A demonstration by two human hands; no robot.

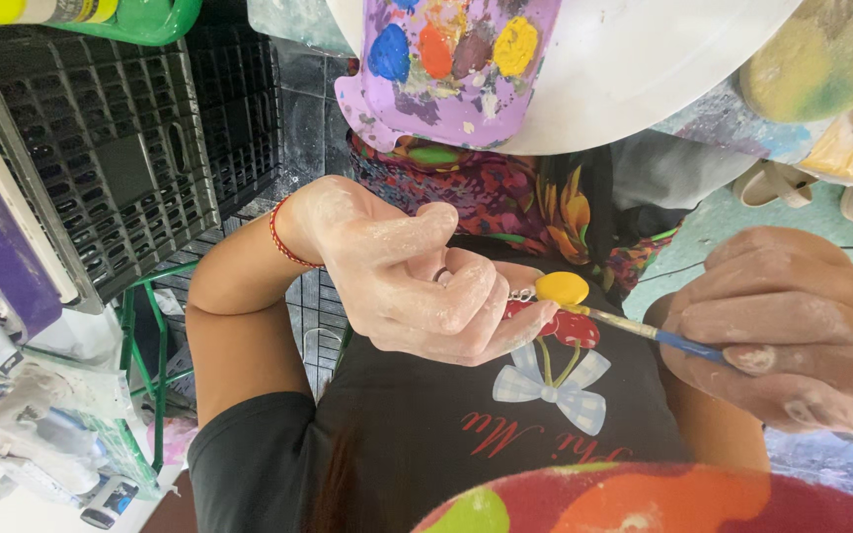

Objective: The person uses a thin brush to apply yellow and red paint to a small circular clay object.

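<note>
My left hand [407, 276], dusted with white, pinches a small yellow charm [562, 288] by its metal chain, close in front of my black shirt. A red cord bracelet circles that wrist. My right hand [792, 326] grips a thin blue-handled paintbrush [644, 331]. The brush tip touches the underside of the yellow charm, where there is red paint.
A purple paint palette [446, 69] with blue, orange and yellow blobs lies on a white round table [644, 69] ahead. Black plastic crates [120, 148] stand at the left, with a green metal frame [140, 336] below them. Someone's sandalled foot [772, 183] shows at the right.
</note>
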